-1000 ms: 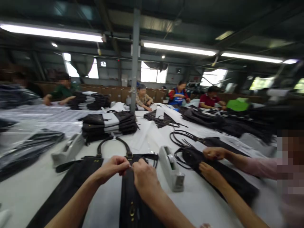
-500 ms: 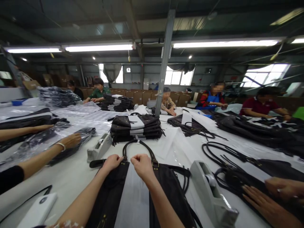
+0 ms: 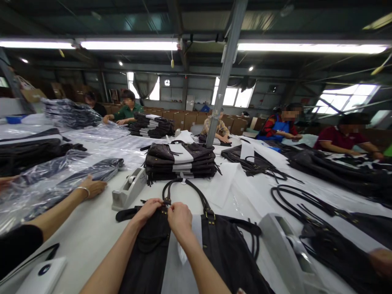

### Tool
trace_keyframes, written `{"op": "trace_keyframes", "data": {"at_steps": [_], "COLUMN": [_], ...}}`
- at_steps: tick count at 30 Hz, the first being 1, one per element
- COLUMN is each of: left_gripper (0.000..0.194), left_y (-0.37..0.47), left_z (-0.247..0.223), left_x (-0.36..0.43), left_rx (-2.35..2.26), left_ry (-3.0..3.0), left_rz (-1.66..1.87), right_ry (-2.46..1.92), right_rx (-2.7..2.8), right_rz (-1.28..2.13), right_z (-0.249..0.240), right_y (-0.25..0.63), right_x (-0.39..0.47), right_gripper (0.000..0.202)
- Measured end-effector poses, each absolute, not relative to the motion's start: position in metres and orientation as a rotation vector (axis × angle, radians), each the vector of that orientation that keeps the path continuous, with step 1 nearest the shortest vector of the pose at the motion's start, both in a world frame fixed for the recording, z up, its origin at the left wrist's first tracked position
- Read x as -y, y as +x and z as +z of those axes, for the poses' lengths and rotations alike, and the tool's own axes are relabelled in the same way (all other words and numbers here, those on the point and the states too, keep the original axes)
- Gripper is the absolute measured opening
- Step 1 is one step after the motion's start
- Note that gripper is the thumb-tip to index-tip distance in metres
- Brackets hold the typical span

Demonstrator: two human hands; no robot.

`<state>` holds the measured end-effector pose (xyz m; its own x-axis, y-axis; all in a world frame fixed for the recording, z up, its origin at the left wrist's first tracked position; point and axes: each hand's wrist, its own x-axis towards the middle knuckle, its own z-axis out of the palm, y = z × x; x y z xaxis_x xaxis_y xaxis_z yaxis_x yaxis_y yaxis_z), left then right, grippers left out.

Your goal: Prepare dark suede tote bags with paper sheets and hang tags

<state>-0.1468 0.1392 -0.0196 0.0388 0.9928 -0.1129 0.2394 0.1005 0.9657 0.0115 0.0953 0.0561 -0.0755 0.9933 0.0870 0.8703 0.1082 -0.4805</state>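
A dark handbag (image 3: 226, 249) lies flat before me on the white table, its looped handles (image 3: 200, 194) toward the far side. Down its middle runs a pale paper strip (image 3: 174, 271). My left hand (image 3: 148, 212) pinches at the base of the left handle, by the bag's top edge. Close beside it, my right hand (image 3: 180, 220) has its fingers pressed together at the same handle base; what is in them is too small to make out. A whitish, crumpled piece (image 3: 182, 253) shows below the right hand. The left handle's base is partly hidden by my fingers.
Tape dispensers stand left (image 3: 128, 190) and right (image 3: 290, 249) of the bag. Beyond it is a stack of dark bags (image 3: 180, 161). A co-worker's hand (image 3: 93, 188) touches plastic-wrapped goods at left; another hand (image 3: 381, 261) is at right. A white device (image 3: 43, 275) lies front left.
My right hand has come in closer to my left at the left handle's base. A whitish piece now shows beneath it. The co-worker's hands at right have mostly left view; the view has shifted slightly.
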Motion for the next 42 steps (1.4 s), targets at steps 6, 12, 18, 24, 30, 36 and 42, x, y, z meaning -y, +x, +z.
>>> {"op": "trace_keyframes", "data": {"at_steps": [6, 12, 18, 24, 30, 36, 42], "left_gripper": [0.035, 0.039, 0.022, 0.018, 0.016, 0.029, 0.029], "left_y": [-0.150, -0.151, -0.157, -0.164, -0.175, -0.167, -0.161], "left_z": [-0.015, -0.019, -0.022, -0.024, -0.016, 0.001, 0.001], "left_x": [-0.135, -0.134, -0.139, -0.140, -0.136, -0.124, -0.121], "left_rx": [-1.242, -1.234, -1.355, -1.479, -1.553, -1.184, -1.028], "left_ry": [1.230, 1.252, 1.342, 1.459, 1.475, 1.249, 1.192], "left_rz": [1.023, 1.035, 0.981, 0.920, 1.090, 1.269, 1.235], "right_ry": [-1.877, -1.720, -1.648, -1.629, -1.554, -1.291, -1.173], "right_rx": [1.982, 1.875, 1.815, 1.931, 2.246, 1.965, 1.903], "right_rz": [0.405, 0.424, 0.456, 0.565, 0.537, 0.697, 0.712], "right_z": [0.033, 0.006, -0.006, 0.001, 0.030, 0.024, 0.001], "right_y": [-0.013, -0.020, -0.019, -0.014, 0.004, -0.001, -0.011], "right_x": [-0.104, -0.108, -0.115, -0.119, -0.119, -0.129, -0.134], "right_gripper": [0.025, 0.027, 0.025, 0.018, 0.028, 0.018, 0.019]}}
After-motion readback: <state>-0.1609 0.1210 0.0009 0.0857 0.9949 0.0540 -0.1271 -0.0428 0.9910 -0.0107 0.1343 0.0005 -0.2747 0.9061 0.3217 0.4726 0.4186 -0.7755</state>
